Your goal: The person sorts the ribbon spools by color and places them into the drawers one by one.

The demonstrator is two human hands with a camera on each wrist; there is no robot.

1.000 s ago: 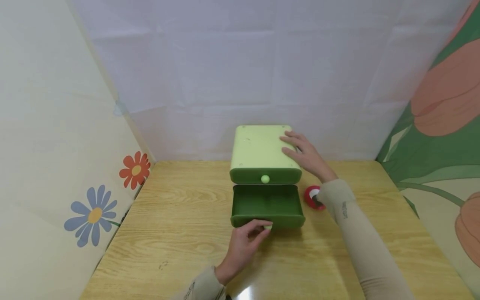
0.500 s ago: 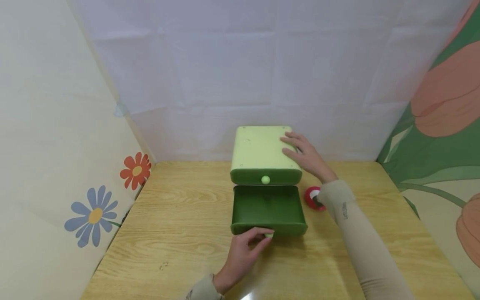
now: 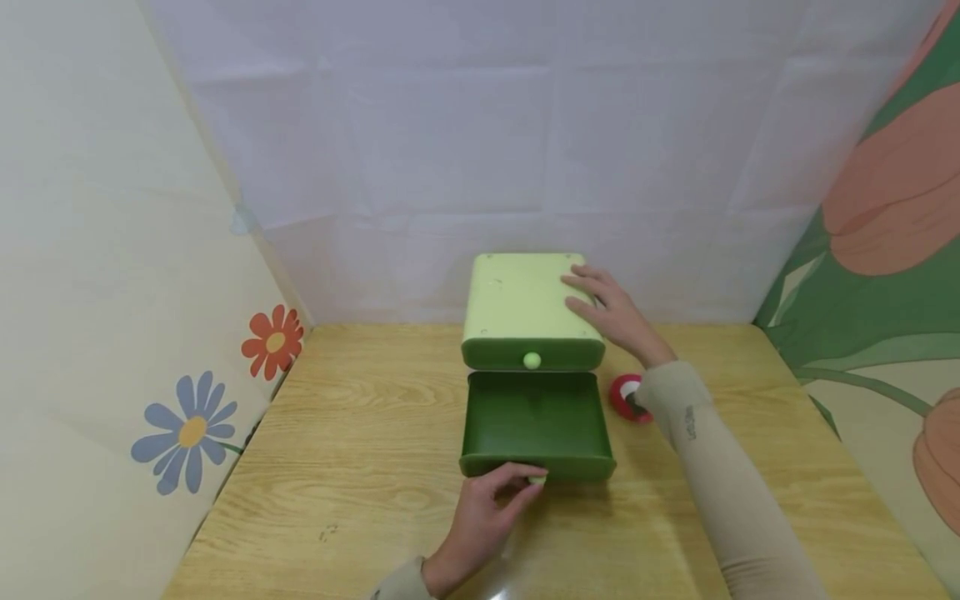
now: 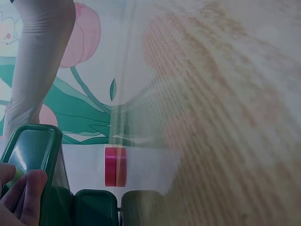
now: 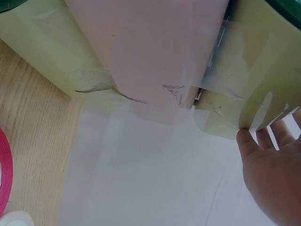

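A small drawer cabinet (image 3: pixel 517 292) with a pale green top and dark green drawer fronts stands at the back of the table. Its lower drawer (image 3: pixel 536 417) is pulled far out, and nothing shows inside. My left hand (image 3: pixel 480 512) pinches the light green knob (image 3: pixel 537 480) of that drawer between thumb and fingers, also seen in the left wrist view at the drawer front (image 4: pixel 35 141). The upper drawer (image 3: pixel 495 354) is closed. My right hand (image 3: pixel 618 317) rests with spread, fairly straight fingers on the cabinet's top right edge; in the right wrist view its fingertips touch the pale green shell (image 5: pixel 263 61).
A red, ring-shaped roll (image 3: pixel 626 398) lies right of the cabinet, partly hidden by the right sleeve. The wooden table (image 3: pixel 360 433) meets a white cloth backdrop (image 3: pixel 450 150) behind. Flower-printed panels (image 3: pixel 885 217) flank both sides.
My left hand has drawn the lower drawer farther out toward me, keeping its pinch on the knob. My right hand has stayed on the cabinet top.
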